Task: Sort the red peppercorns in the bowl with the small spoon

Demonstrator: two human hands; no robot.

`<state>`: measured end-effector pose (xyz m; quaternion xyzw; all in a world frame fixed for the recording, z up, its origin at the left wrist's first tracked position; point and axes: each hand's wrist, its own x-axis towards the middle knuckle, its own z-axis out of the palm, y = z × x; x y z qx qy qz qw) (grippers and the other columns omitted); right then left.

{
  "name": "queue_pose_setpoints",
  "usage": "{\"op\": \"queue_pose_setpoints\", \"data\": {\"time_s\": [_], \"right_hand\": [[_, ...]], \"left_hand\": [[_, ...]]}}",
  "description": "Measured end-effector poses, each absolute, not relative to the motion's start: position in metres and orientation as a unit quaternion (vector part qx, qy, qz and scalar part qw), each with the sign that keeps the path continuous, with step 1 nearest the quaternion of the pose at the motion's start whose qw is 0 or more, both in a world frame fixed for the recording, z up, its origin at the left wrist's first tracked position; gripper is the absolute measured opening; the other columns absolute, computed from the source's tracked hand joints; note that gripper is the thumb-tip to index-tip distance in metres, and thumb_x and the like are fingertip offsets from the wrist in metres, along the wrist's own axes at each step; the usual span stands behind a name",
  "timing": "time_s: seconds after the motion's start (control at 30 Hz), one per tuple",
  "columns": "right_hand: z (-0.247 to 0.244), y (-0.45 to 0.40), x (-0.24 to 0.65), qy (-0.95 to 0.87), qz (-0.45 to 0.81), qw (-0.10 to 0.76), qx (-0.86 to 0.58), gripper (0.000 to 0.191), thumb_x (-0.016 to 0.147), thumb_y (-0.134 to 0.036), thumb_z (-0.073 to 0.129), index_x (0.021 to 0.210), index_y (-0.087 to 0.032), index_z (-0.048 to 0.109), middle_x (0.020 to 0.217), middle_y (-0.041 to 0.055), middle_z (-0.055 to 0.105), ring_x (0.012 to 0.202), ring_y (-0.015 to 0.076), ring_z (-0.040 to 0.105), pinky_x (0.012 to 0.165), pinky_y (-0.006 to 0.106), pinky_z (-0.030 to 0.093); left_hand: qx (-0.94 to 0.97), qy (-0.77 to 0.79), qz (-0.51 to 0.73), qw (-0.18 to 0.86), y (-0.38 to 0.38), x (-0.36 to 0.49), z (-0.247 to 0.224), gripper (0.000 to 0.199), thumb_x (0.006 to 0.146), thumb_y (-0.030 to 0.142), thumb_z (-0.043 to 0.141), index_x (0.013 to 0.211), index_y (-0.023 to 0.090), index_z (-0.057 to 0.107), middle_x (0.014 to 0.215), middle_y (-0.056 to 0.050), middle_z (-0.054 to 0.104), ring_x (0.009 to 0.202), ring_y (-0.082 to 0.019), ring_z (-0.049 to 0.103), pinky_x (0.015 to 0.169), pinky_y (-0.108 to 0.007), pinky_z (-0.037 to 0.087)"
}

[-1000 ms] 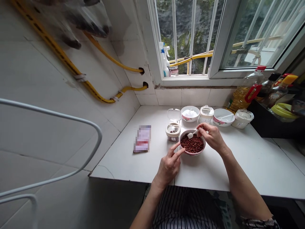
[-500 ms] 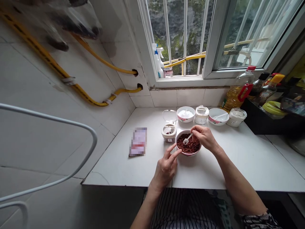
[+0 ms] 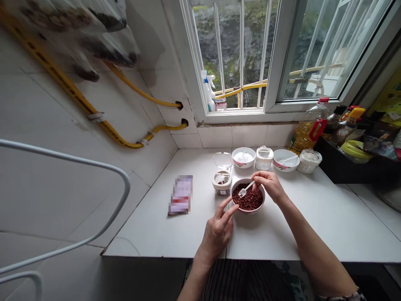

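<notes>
A small bowl (image 3: 247, 211) of dark reddish-brown grains (image 3: 250, 201) stands on the white counter. My left hand (image 3: 217, 228) is at its near left side, a thumb and finger on the rim. From the right, my right hand (image 3: 269, 184) pinches the handle of a small white spoon (image 3: 246, 189). The spoon's scoop is over the grains at the bowl's left; whether it touches them is hard to tell. Just left of the bowl sits a clear jar (image 3: 222, 182) with its lid (image 3: 222, 159) flipped up and some of the same dark grains inside.
Behind stand a bowl of white powder (image 3: 243, 157), a lidded jar (image 3: 264, 157), a bowl with a white spoon (image 3: 285, 161) and another jar (image 3: 309, 161). A blurred packet (image 3: 181, 195) lies left. An oil bottle (image 3: 308, 129) and a black condiment box (image 3: 335, 165) stand right.
The view has tilted up slightly, so the counter sits lower. The spoon has turned a little in my right hand, showing its scoop more clearly. My left hand stays at the bowl's rim.
</notes>
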<state>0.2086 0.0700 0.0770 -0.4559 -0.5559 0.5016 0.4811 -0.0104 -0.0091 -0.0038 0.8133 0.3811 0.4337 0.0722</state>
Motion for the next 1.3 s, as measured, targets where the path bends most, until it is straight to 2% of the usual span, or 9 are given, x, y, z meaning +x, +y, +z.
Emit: {"op": "queue_pose_setpoints", "data": {"time_s": [0.17, 0.33, 0.5, 0.63, 0.73, 0.8, 0.93, 1.13, 1.3], "right_hand": [[0.08, 0.069, 0.203, -0.532, 0.485, 0.531, -0.446, 0.025, 0.073, -0.041, 0.068, 0.077, -0.017, 0.066, 0.056, 0.0028, 0.071, 0.054, 0.0171, 0.065, 0.063, 0.032, 0.055], [0.077, 0.068, 0.187, -0.557, 0.424, 0.577, -0.421, 0.031, 0.083, -0.047, 0.064, 0.092, -0.018, 0.065, 0.072, 0.0058, 0.076, 0.066, 0.0201, 0.072, 0.073, 0.036, 0.058], [0.068, 0.062, 0.169, -0.679, 0.322, 0.529, -0.394, 0.022, 0.095, -0.036, 0.053, 0.098, -0.021, 0.068, 0.088, 0.0081, 0.078, 0.085, 0.0228, 0.075, 0.083, 0.039, 0.057], [0.068, 0.06, 0.169, -0.743, 0.23, 0.494, -0.389, 0.021, 0.096, -0.028, 0.051, 0.098, -0.023, 0.071, 0.088, 0.0076, 0.079, 0.087, 0.0233, 0.073, 0.089, 0.041, 0.054], [0.072, 0.06, 0.179, -0.717, 0.236, 0.515, -0.407, 0.019, 0.094, -0.027, 0.051, 0.097, -0.022, 0.069, 0.085, 0.007, 0.078, 0.083, 0.0228, 0.073, 0.083, 0.038, 0.055], [0.076, 0.06, 0.188, -0.689, 0.26, 0.525, -0.427, 0.017, 0.093, -0.026, 0.051, 0.093, -0.021, 0.067, 0.078, 0.0053, 0.076, 0.074, 0.0209, 0.072, 0.074, 0.034, 0.056], [0.079, 0.063, 0.203, -0.683, 0.267, 0.488, -0.474, 0.017, 0.088, -0.021, 0.049, 0.079, -0.02, 0.064, 0.058, 0.0001, 0.069, 0.056, 0.0172, 0.065, 0.06, 0.028, 0.051], [0.066, 0.067, 0.194, -0.745, 0.245, 0.406, -0.47, 0.022, 0.084, -0.014, 0.047, 0.07, -0.022, 0.063, 0.052, -0.0011, 0.066, 0.053, 0.0161, 0.062, 0.064, 0.028, 0.05], [0.068, 0.066, 0.193, -0.697, 0.314, 0.43, -0.481, 0.02, 0.082, -0.017, 0.048, 0.069, -0.021, 0.062, 0.053, -0.0004, 0.068, 0.052, 0.0163, 0.063, 0.058, 0.027, 0.05]], "left_hand": [[0.811, 0.383, 0.437, 0.071, -0.009, -0.01, -0.004, 0.049, 0.093, 0.002, 0.045, 0.136, 0.027, 0.051, 0.141, -0.013, 0.054, 0.092, -0.013, 0.072, 0.075, -0.023, 0.061], [0.812, 0.374, 0.443, 0.066, -0.008, -0.009, -0.004, 0.049, 0.093, 0.001, 0.044, 0.135, 0.026, 0.051, 0.14, -0.014, 0.054, 0.098, -0.015, 0.071, 0.077, -0.024, 0.061], [0.81, 0.377, 0.444, 0.065, -0.007, -0.009, -0.004, 0.05, 0.092, 0.001, 0.044, 0.135, 0.026, 0.051, 0.14, -0.015, 0.054, 0.092, -0.014, 0.072, 0.077, -0.025, 0.062], [0.81, 0.377, 0.445, 0.061, -0.007, -0.008, -0.004, 0.05, 0.092, 0.002, 0.044, 0.135, 0.026, 0.05, 0.14, -0.014, 0.054, 0.096, -0.016, 0.072, 0.078, -0.026, 0.062], [0.811, 0.38, 0.442, 0.059, -0.007, -0.009, -0.004, 0.05, 0.093, 0.002, 0.044, 0.136, 0.027, 0.05, 0.141, -0.013, 0.054, 0.099, -0.016, 0.071, 0.079, -0.026, 0.062], [0.812, 0.38, 0.44, 0.058, -0.007, -0.009, -0.003, 0.051, 0.093, 0.002, 0.044, 0.137, 0.027, 0.05, 0.14, -0.013, 0.054, 0.099, -0.016, 0.071, 0.079, -0.025, 0.062], [0.812, 0.379, 0.44, 0.059, -0.007, -0.01, -0.004, 0.053, 0.093, 0.002, 0.045, 0.138, 0.028, 0.049, 0.14, -0.013, 0.054, 0.096, -0.015, 0.072, 0.078, -0.025, 0.061], [0.812, 0.382, 0.435, 0.065, -0.008, -0.011, -0.004, 0.05, 0.093, 0.003, 0.045, 0.137, 0.028, 0.05, 0.14, -0.013, 0.054, 0.091, -0.014, 0.072, 0.075, -0.024, 0.061], [0.813, 0.387, 0.43, 0.062, -0.008, -0.011, -0.003, 0.051, 0.093, 0.004, 0.044, 0.137, 0.028, 0.05, 0.141, -0.012, 0.055, 0.096, -0.015, 0.071, 0.075, -0.024, 0.062]]}}
